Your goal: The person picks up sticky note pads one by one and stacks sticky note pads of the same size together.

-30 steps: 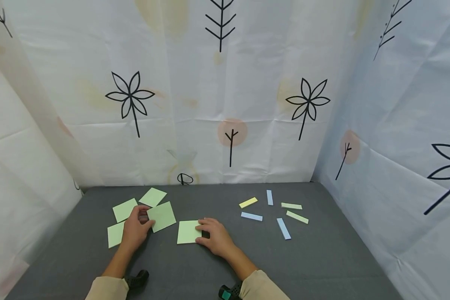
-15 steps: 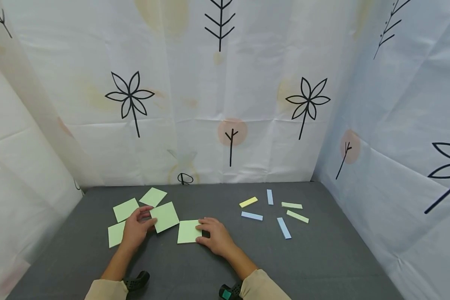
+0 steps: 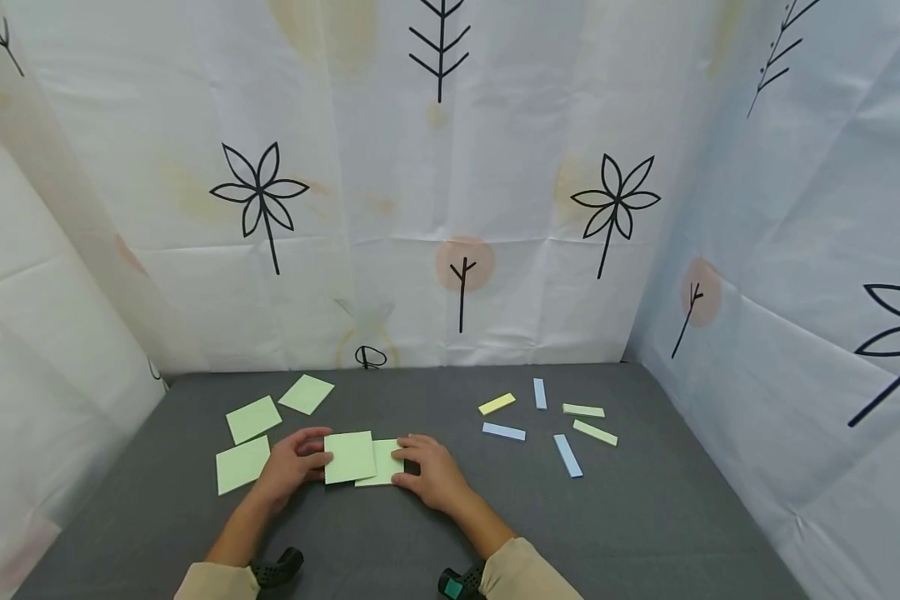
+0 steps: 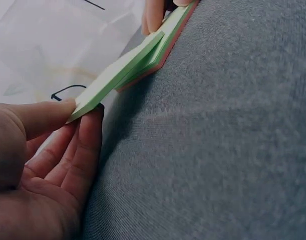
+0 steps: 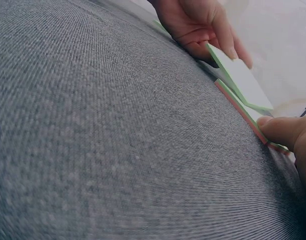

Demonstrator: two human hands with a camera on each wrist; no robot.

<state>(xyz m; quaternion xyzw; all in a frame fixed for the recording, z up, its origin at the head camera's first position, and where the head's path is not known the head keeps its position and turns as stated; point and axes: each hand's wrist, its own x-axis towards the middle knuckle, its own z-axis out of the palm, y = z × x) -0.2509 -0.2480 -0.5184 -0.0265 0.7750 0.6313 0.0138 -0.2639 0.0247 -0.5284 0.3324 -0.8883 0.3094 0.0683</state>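
A light-green square sticky note pad (image 3: 348, 457) is pinched at its left edge between the thumb and fingers of my left hand (image 3: 288, 462). It slants over a second sticky note stack (image 3: 388, 463), overlapping its left part. In the left wrist view this lower stack (image 4: 165, 53) shows green on top and a reddish layer underneath, on the grey cloth. My right hand (image 3: 435, 477) grips the lower stack by its right side, thumb at the near corner and fingers at the far one. The right wrist view shows the upper pad (image 5: 240, 77) raised at the left hand's end.
Three more green pads lie at the left: one near the left wrist (image 3: 242, 467), a pad behind it (image 3: 253, 419) and a pad farther back (image 3: 306, 394). Thin strips lie at the right, including a yellow strip (image 3: 497, 405), blue strips (image 3: 567, 457) and pale-green strips (image 3: 595, 433). Patterned white curtains (image 3: 525, 317) enclose the table.
My left hand has brought its pad rightward and nearer, turning it straighter, so that it now overlaps the lower stack. My right hand and that stack have stayed in place.
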